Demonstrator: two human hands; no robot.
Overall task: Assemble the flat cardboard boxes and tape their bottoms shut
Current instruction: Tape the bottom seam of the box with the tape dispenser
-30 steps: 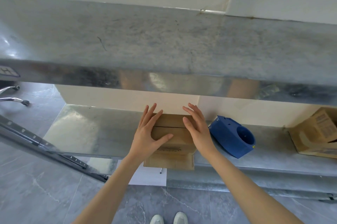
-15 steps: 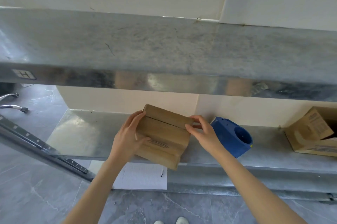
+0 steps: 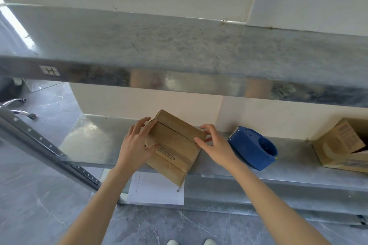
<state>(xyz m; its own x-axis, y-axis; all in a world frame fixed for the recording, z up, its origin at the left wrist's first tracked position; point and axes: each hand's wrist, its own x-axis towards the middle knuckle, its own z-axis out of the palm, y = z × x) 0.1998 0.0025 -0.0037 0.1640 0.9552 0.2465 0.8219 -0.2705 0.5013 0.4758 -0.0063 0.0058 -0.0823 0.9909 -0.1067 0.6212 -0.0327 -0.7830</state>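
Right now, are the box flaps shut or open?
Shut: on the box two flaps lie flat, meeting at a seam. Taped or not, cannot tell.

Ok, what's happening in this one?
A person holds a small cardboard box on the lower metal shelf, the left hand gripping its left side and the right hand pinching its right corner. The box sits turned at an angle, flaps closed; whether the seam is taped is unclear. A blue tape dispenser rests untouched just right of it.
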